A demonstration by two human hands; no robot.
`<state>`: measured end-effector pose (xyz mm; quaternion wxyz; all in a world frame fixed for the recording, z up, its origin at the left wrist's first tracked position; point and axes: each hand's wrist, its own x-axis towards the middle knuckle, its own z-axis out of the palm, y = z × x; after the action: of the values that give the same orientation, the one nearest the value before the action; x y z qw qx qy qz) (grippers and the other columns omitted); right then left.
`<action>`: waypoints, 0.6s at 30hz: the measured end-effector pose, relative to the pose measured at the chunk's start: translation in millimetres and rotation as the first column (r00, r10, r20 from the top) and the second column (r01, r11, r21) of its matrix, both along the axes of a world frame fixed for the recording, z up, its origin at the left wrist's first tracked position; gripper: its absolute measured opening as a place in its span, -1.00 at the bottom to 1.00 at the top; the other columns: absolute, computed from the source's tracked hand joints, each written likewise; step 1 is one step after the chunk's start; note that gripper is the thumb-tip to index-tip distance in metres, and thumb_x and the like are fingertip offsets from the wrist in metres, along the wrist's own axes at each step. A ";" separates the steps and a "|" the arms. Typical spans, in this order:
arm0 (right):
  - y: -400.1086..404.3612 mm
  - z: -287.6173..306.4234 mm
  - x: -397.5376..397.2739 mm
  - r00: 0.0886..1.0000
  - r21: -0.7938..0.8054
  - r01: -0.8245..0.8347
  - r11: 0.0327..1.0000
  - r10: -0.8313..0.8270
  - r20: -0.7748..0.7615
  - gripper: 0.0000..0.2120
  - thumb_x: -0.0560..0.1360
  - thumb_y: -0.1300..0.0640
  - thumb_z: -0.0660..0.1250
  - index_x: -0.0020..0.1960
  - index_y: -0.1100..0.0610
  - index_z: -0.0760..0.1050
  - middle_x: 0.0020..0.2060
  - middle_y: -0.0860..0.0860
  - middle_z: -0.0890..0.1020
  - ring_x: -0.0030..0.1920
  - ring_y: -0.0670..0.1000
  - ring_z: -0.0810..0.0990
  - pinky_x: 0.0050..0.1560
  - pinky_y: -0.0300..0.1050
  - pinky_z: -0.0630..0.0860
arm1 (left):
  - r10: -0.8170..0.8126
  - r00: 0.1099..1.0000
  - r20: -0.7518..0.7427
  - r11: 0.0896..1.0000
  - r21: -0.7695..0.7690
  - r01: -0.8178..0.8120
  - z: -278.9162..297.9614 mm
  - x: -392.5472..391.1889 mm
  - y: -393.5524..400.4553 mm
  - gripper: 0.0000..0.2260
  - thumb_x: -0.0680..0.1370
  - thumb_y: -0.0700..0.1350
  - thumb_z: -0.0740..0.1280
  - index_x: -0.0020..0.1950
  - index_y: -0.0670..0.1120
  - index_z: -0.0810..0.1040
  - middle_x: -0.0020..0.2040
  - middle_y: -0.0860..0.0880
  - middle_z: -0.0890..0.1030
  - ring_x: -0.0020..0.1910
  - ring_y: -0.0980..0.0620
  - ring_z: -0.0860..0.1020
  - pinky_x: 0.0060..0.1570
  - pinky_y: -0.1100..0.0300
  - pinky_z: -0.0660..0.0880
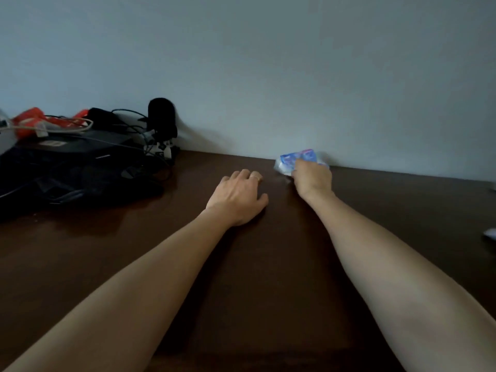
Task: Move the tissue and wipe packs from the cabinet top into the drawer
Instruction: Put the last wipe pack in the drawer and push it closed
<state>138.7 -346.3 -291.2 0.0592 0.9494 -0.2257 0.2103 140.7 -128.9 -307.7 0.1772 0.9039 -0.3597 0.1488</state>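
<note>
A blue and pink tissue pack (296,157) lies at the back of the dark wooden cabinet top (188,251), against the wall. My right hand (312,178) is closed over its near side and grips it. To the left of it, my left hand (239,196) rests flat on the cabinet top with fingers slightly spread and nothing in it; a ring shows on one finger. The drawer is out of view.
A black bag (67,170) with cables, red items (29,122) and a black microphone (161,119) fills the back left. Something pale (491,233) pokes in at the right edge. The wall (268,63) rises directly behind the cabinet top.
</note>
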 end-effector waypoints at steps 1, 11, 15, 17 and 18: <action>7.2 3.0 -17.7 0.999 0.014 -0.044 0.999 0.044 0.003 -0.74 0.66 0.05 0.22 0.26 0.12 0.54 0.18 0.21 0.65 0.19 0.28 0.61 0.10 0.01 0.49 | -0.005 1.000 0.005 1.000 -0.028 0.005 0.7 -2.9 1.8 -0.47 0.56 0.15 0.26 0.48 -0.04 0.33 0.36 -0.10 0.46 0.34 -0.12 0.42 0.30 -0.05 0.36; 102.7 21.4 -214.9 0.809 0.773 -0.578 0.262 0.059 0.584 -0.72 0.63 0.11 0.31 -0.19 0.06 0.70 -0.23 -0.02 0.72 -0.20 -0.08 0.67 -0.22 -0.18 0.52 | -0.421 0.831 -0.364 0.808 -0.566 0.161 15.1 -119.9 76.4 -0.40 0.31 0.14 0.62 0.27 0.04 0.53 0.29 0.16 0.60 0.28 0.12 0.54 0.26 0.20 0.45; 147.9 15.5 -276.2 0.764 0.772 -0.633 0.056 -0.113 0.635 -0.67 0.62 -0.15 0.27 -0.08 -0.03 0.75 -0.06 -0.02 0.77 0.00 0.01 0.75 -0.05 -0.15 0.63 | -0.545 0.705 -0.453 0.681 -0.730 0.057 13.3 -196.7 115.8 -0.45 0.26 0.21 0.62 0.12 -0.02 0.62 0.04 0.03 0.73 0.06 0.03 0.68 0.16 -0.05 0.59; 170.5 4.6 -305.8 0.759 0.764 -0.646 0.000 -0.103 0.642 -0.51 0.55 -0.34 0.24 0.10 0.01 0.71 0.06 0.00 0.76 0.12 0.03 0.71 0.19 0.01 0.59 | -0.535 0.720 -0.443 0.647 -0.762 0.011 10.7 -233.7 135.8 -0.49 0.30 0.24 0.60 0.11 0.00 0.63 0.03 0.01 0.73 0.03 -0.01 0.70 0.11 -0.10 0.61; 182.8 -3.4 -321.9 0.759 0.761 -0.649 0.007 -0.060 0.648 -0.44 0.51 -0.39 0.26 0.19 0.03 0.69 0.12 0.02 0.74 0.19 0.06 0.68 0.27 0.08 0.54 | -0.527 0.730 -0.435 0.626 -0.780 -0.013 7.9 -251.5 147.6 -0.53 0.33 0.23 0.59 0.10 0.01 0.63 0.01 0.01 0.73 0.01 -0.01 0.70 0.07 -0.10 0.62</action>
<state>-183.2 -163.5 -294.6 -0.7021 0.6592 -0.0923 0.2528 -110.7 18.6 -299.8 0.6568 0.6798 -0.3207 -0.0591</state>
